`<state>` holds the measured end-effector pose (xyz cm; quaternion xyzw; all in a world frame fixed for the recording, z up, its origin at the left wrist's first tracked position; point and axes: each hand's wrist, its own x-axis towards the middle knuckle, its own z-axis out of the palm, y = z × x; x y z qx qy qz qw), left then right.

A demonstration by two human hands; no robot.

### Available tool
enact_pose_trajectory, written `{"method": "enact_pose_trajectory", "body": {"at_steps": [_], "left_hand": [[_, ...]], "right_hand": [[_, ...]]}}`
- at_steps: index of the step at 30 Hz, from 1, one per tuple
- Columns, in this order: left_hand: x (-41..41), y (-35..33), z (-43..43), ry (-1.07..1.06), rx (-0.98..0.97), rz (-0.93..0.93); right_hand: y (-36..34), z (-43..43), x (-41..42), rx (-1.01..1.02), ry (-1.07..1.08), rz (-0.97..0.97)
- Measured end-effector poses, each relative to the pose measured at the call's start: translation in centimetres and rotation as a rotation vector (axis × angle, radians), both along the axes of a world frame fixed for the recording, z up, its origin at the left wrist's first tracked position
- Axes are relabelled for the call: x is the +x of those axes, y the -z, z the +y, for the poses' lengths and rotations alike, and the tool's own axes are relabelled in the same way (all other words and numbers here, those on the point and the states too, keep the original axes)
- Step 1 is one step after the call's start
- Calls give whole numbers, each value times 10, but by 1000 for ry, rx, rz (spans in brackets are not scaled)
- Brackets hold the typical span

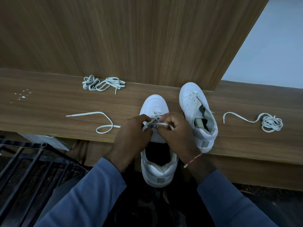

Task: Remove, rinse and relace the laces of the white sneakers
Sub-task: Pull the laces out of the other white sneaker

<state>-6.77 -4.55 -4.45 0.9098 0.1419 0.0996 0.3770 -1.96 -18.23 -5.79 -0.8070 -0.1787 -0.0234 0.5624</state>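
Wooden ledge (49, 108): sneakers (198, 112), loose laces (103, 83)

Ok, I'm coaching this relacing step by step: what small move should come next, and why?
Probably draw the lace on through the eyelet to take up slack. The left hand and right hand both pinch it over the sneaker, and a long loop of it seems to trail loose beside the left hand.

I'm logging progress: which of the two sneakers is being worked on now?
The left sneaker, overhanging the front of the ledge: left hand and right hand both pinch a lace over its eyelets. The right sneaker lies untouched.
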Motion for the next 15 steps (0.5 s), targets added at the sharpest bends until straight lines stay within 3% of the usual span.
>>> {"method": "enact_pose_trajectory", "body": {"at_steps": [3,5,8,10,11,13,15], "left_hand": [[0,1,-5,-8,14,-15],[1,2,-5,1,1,-38],[2,3,-3,37,-6,-64],[3,2,-3,51,-6,-71],[4,2,-3,50,-7,-70],[4,2,-4,36,-21,-59],[4,2,-5,32,-22,-45]], "right_hand": [[-9,2,-2,2,27,73],[-16,2,0,-238,-26,-72],[-22,2,0,-760,-19,-401],[-20,6,-5,-911,28,-531],[-18,6,-7,-879,18,-530],[-18,4,-7,-632,-46,-407],[-24,-2,-2,-212,-79,-55]]}}
